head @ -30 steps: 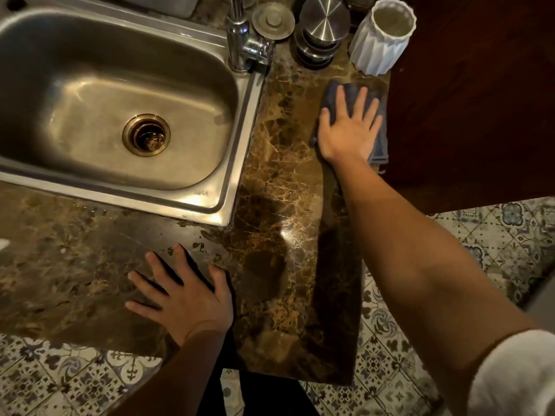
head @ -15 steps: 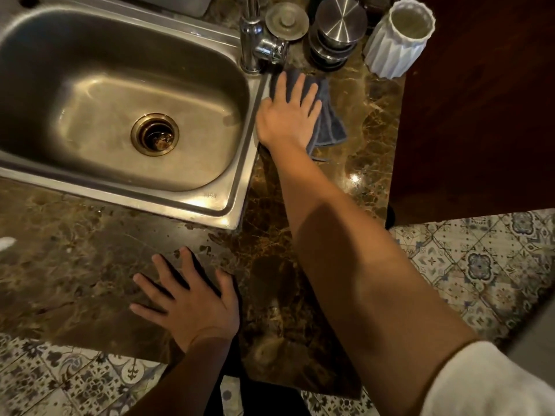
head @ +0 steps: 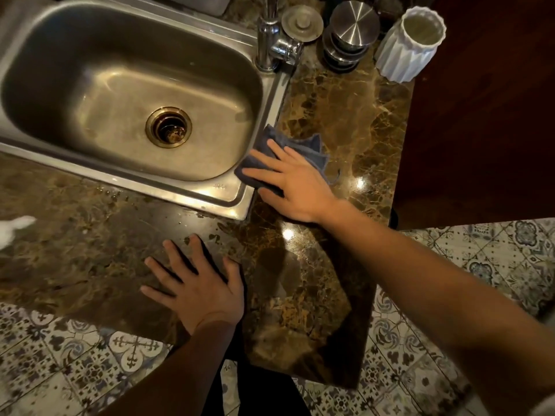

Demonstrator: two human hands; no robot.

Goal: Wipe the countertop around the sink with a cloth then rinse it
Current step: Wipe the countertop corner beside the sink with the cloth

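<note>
A dark blue-grey cloth (head: 312,148) lies on the brown marble countertop (head: 354,121) at the sink's right rim, near its front right corner. My right hand (head: 295,183) presses flat on the cloth with fingers spread, pointing left toward the steel sink (head: 228,202). Part of the cloth is hidden under the palm. My left hand (head: 198,286) rests flat and empty on the counter in front of the sink, fingers apart. The faucet (head: 270,40) stands at the sink's back right corner.
Behind the faucet sit a round sink stopper (head: 301,27), stacked steel lidded containers (head: 350,34) and a white ribbed cup (head: 410,43). Dark wood (head: 480,115) borders the counter's right edge. A white object (head: 15,228) lies at far left. Patterned floor tiles (head: 495,265) show below.
My right hand has slid the cloth from the counter's back right, left to the faucet, then toward me along the sink's right rim. The left hand has stayed put.
</note>
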